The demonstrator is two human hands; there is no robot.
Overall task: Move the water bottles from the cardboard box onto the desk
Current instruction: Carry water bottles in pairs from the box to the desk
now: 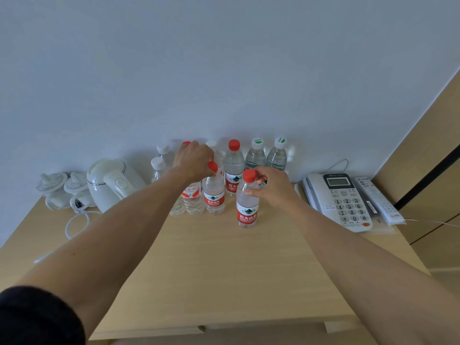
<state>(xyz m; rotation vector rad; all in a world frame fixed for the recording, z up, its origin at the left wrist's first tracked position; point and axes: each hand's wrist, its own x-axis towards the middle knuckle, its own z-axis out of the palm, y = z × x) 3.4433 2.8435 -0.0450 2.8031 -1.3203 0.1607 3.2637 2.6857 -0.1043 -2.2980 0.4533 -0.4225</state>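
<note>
Water bottles (219, 178) stand upright in a tight cluster at the desk's (224, 270) back edge against the wall, likely packed close to leave room in front. Right hand (272, 186) curls round the neck of a red-cap bottle (247, 202) standing just in front of the cluster, seemingly steadying it upright. Left hand (194, 160) closes over the top of another red-cap bottle (214, 192) in the front row, fingers bent round its cap. Cardboard box not in view. Kettle (112, 183) sits toward the back left corner, phone (341, 200) toward the back right.
</note>
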